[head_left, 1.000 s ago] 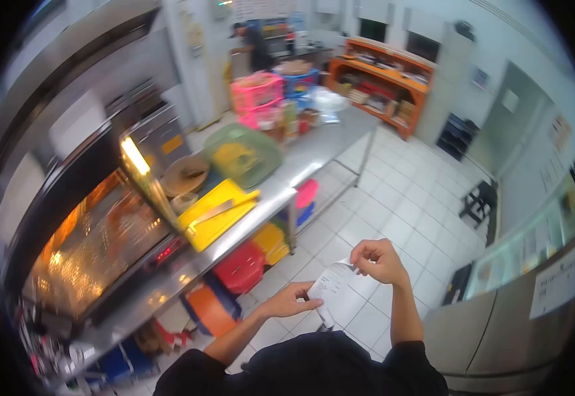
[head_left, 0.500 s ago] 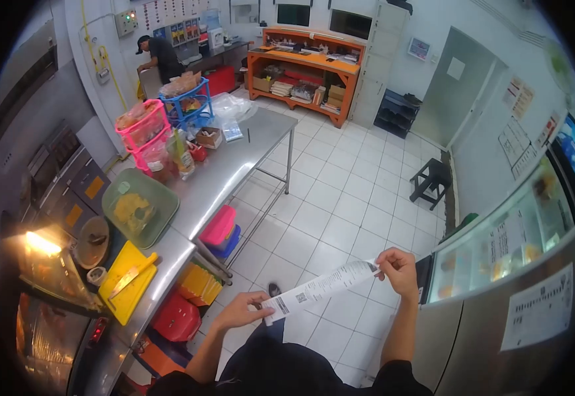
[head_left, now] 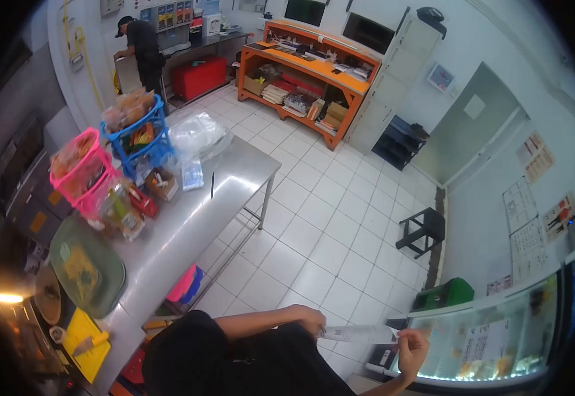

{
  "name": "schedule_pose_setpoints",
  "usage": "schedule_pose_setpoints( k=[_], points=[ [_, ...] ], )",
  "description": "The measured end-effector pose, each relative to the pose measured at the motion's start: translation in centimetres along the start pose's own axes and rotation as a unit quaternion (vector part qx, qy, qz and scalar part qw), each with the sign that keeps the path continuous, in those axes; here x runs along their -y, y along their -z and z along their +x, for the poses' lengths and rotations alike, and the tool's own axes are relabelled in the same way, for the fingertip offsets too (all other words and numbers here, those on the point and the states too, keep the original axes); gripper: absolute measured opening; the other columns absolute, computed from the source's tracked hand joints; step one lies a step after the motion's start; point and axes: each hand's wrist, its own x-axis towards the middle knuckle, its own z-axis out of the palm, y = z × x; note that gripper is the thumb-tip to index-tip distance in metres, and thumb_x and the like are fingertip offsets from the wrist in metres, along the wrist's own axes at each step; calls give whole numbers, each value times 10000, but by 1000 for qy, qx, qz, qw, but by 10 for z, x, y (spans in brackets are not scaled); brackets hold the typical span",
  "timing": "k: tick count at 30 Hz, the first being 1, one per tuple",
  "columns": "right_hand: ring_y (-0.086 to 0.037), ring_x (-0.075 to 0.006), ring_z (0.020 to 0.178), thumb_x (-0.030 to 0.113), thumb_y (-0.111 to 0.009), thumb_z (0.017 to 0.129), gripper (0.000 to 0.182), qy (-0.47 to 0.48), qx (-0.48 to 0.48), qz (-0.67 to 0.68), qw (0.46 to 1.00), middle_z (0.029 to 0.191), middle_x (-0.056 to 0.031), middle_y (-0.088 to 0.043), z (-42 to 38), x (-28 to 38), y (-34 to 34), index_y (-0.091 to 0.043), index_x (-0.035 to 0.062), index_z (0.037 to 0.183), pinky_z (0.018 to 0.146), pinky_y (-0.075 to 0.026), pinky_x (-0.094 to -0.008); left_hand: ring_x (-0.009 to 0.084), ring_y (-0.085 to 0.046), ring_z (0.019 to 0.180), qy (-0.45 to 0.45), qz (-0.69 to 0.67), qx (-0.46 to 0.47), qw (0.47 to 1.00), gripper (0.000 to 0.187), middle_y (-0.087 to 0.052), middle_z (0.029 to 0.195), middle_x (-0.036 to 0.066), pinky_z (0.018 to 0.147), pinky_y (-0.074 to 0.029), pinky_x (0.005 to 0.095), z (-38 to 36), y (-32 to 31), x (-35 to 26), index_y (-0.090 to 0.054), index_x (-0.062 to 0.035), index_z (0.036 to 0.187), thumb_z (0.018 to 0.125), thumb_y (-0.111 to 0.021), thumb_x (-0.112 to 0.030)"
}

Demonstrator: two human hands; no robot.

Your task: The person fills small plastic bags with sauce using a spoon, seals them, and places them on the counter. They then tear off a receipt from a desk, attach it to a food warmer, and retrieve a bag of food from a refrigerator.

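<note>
A long printed paper receipt [head_left: 359, 334] is stretched between my two hands, low in the view. My left hand [head_left: 309, 319] is closed around its left end. At the other end, the thumb and fingers of my right hand [head_left: 411, 346] pinch the paper. The print is too faint to read from here. Just beyond the right hand stands a glass-fronted display fridge [head_left: 499, 343], and a small dark device [head_left: 381, 358] sits below the receipt.
On the left, a steel table [head_left: 168, 241] bears a green tray [head_left: 112, 280], a yellow cutting board [head_left: 82, 356] with a knife [head_left: 89, 344], and pink [head_left: 79, 165] and blue baskets [head_left: 135, 142]. A black stool [head_left: 423, 231] stands ahead. Another person [head_left: 145, 53] works at the back.
The view has turned and shifted forward. Both hands, still holding the receipt, are now lower and farther right in view, and my left arm reaches across my body.
</note>
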Motion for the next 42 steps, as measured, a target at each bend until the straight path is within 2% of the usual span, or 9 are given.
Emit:
schedule_pose_setpoints(
  k=[7,12,16,22,32,35,39,41,42],
  points=[
    [-515,-83,484,38,-621,919,35,84,-108,100,986,638,-7,-557,169,-69,-3,-606,21,893,463,-409,-224,242,-677,773,-32,-79,11,996,310,-734,863,146,697,-529,383,45,169,113,-742,-13,979,779,-739,-249],
    [-527,-102,514,6,-599,933,33,109,-83,103,985,690,-39,-557,389,-64,-55,-571,-4,919,477,-438,-236,92,-585,827,-59,-272,-170,945,324,-698,931,38,744,-483,267,33,306,208,-678,7,1108,912,-708,-249],
    [-533,-100,529,21,-624,924,144,116,36,201,972,721,-57,-614,576,-43,-133,-576,-4,1058,476,-420,-238,28,-477,700,-48,-455,-520,721,142,-557,739,-49,615,-394,220,-10,409,235,-615,-82,876,927,-705,-179],
    [-580,-125,552,-2,-659,876,300,30,358,192,913,725,-101,-669,753,-2,-307,-586,-60,1160,496,-459,-253,76,-609,795,-19,-398,-778,486,115,-630,829,2,697,-469,231,-105,478,304,-519,-76,989,961,-629,-59],
    [-438,-103,435,96,-604,917,70,-148,482,369,781,588,-34,-533,907,21,-587,-562,86,862,383,-345,-247,58,-581,842,75,-162,-893,414,229,-655,877,27,708,-456,215,-211,615,474,-536,-24,1164,947,-596,18],
    [-401,-124,445,144,-567,946,31,-273,443,363,773,623,-19,-510,943,41,-650,-578,117,957,391,-319,-259,110,-615,916,-50,-286,-927,236,245,-678,972,73,779,-487,277,-194,681,551,-544,-38,1199,975,-595,-122],
    [-486,-147,510,124,-574,939,102,-251,470,315,785,728,-65,-606,945,73,-759,-596,78,1027,468,-411,-297,305,-622,1115,-303,-631,-713,30,475,-596,1294,193,952,-476,470,-124,704,640,-516,-47,1307,970,-539,-380],
    [-536,-195,560,108,-569,930,156,-238,510,297,771,850,-136,-661,942,74,-814,-593,38,1067,548,-458,-350,371,-556,1217,-307,-606,-694,240,488,-550,1362,178,1049,-415,513,-112,737,621,-483,-29,1351,952,-521,-308],
    [-564,-214,596,110,-555,936,166,-245,545,292,746,885,-164,-668,937,81,-841,-597,24,1071,582,-477,-357,371,-556,1217,-302,-604,-699,235,488,-550,1362,178,1049,-415,513,-129,762,609,-483,-29,1351,952,-521,-308]
  ],
)
